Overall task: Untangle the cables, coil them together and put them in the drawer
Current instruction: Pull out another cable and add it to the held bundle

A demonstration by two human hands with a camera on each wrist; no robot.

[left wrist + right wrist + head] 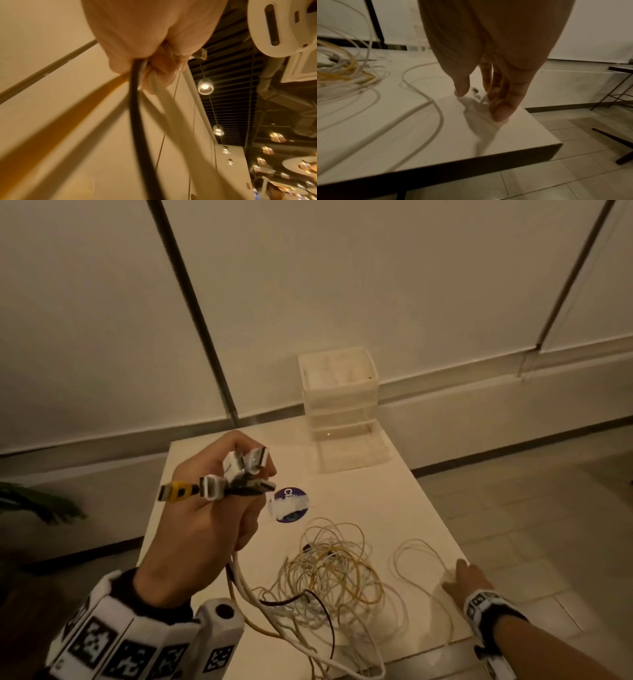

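My left hand is raised above the table and grips a bunch of USB plugs, white, yellow and black. Their cables run down from the fist to a loose tangle of white, yellow and dark cables on the white table. My right hand reaches down at the table's right edge with straight fingers, touching the surface beside a small connector at the end of a white cable loop. The clear drawer unit stands at the table's far end, its bottom drawer pulled out.
A round blue and white sticker lies on the table between the tangle and the drawer unit. The table's right edge drops to a tiled floor. Dark chair or table legs stand to the right. A plant sits at far left.
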